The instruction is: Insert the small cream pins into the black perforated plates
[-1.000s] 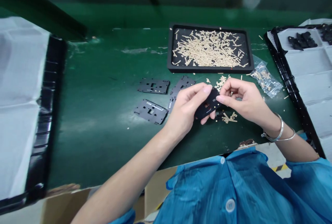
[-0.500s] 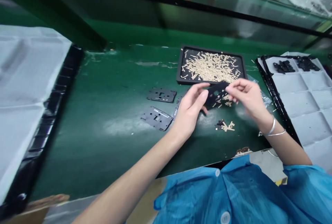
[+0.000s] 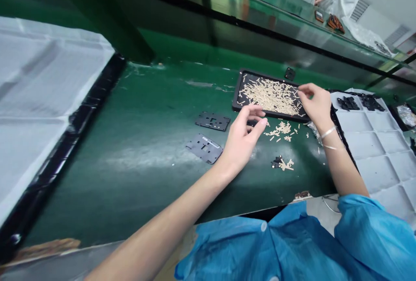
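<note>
Nearest the body, on the near side of both hands, small black pieces lie against a few flat tan strips on the green tabletop. Just left of the left hand, a grey rectangular plate with cut-outs lies flat, its long axis slanting in toward that wrist. A darker plate with cut-outs lies beyond it, its long axis more nearly crosswise.

The left hand is half curled, thumb and fingers apart; something dark shows by its fingers, but whether it is gripped I cannot tell. Loose tan strips are scattered to the right of its fingertips.

Farther out, the shallow black rectangular tray has its long axis crosswise, right end tilted nearer the body. The right hand is at that end, nearer than the left to the pile of tan strips inside; thumb and fingers are drawn close together, and I cannot tell if they pinch anything. Past the tray's far edge, ahead and left of the right hand, lies a small black square part.
</note>
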Demonstrator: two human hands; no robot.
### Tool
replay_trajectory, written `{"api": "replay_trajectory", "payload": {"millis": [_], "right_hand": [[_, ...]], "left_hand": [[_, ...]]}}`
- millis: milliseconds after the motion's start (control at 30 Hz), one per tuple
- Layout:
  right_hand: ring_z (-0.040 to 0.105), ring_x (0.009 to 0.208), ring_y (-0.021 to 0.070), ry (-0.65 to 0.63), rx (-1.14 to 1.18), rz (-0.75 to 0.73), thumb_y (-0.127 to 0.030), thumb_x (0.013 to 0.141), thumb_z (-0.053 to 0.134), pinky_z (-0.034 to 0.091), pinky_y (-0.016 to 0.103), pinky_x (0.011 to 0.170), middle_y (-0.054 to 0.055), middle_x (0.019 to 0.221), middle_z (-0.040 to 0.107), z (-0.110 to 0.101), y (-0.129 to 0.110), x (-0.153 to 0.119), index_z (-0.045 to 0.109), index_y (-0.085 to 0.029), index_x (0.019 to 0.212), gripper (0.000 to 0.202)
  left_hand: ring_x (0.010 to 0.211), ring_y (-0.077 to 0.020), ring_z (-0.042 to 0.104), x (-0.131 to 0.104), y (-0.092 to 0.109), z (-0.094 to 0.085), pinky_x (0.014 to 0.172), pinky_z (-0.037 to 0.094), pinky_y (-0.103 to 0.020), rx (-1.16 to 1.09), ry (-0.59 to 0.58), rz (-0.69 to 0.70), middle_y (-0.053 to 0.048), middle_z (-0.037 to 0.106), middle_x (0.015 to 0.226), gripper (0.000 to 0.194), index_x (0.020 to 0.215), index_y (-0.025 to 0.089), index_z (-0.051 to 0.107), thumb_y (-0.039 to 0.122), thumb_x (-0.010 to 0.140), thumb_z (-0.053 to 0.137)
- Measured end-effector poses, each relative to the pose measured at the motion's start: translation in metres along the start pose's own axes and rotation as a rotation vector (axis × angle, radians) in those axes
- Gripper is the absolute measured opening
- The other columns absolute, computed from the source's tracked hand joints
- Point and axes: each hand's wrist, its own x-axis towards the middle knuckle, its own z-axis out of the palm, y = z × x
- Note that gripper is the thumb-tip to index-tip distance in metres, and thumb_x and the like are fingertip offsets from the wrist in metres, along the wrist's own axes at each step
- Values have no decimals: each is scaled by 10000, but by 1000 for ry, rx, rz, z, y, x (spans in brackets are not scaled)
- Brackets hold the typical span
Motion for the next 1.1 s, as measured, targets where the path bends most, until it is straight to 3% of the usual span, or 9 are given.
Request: {"api": "replay_trajectory", "payload": {"millis": [67,167,267,433,667,767,933,1100], "right_hand": [[656,710,175,-154,103,-113,-176,803,621,490,303,684,17,764,727,-21,-3,-33,700,-190,785,82],[639,719,143,-612,184,-302,-136,820,632,463,266,683,4,778,718,-45,-8,-73,693,-198,772,99],[623,767,155,-813,78,-375,-105,806,666,426,264,695,13,792,696,-49,-11,-97,688,-199,847,105],[601,768,154,-896,-41,-346,-99,834,628,348,253,652,7,787,679,-42,-16,-103,639,-192,796,101],[568,761,158,-857,-85,-346,-110,847,613,330,264,658,15,780,650,-45,-20,-110,617,-176,835,67],[555,744,157,-865,-107,-347,-108,857,597,320,271,644,21,756,637,-45,-21,-114,603,-170,769,108],[536,697,141,-824,12,-205,-87,820,606,345,270,643,8,723,612,-48,-14,-113,604,-172,728,125],[542,632,104,-752,593,134,-187,799,635,393,236,587,-9,713,631,-46,-11,-91,609,-174,717,87]], "left_hand": [[986,-192,590,-3,4,1,759,441,-320,56,-59,-5,-75,639,1077,222,1028,177,569,292,840,550],[864,-168,601,-8,6,7,746,444,-311,227,-229,-12,-37,659,950,125,925,175,596,174,800,612],[826,-183,588,-13,1,17,764,458,-335,492,-462,22,-19,642,873,169,861,174,619,112,731,707],[1009,-260,574,-18,-7,29,867,439,-403,861,-679,117,-58,631,966,111,845,162,655,208,781,735],[917,-212,584,-13,-6,26,840,425,-351,880,-758,90,-25,615,885,103,754,159,623,166,792,718],[905,-204,575,-12,-6,24,818,418,-335,844,-768,75,-19,602,861,122,731,158,605,145,786,714],[800,-189,550,-11,-10,19,764,416,-336,816,-739,109,-6,581,802,147,698,172,583,152,747,720],[755,-167,538,-12,-9,15,696,419,-299,553,-511,60,-5,588,791,107,853,189,592,198,774,664]]}}
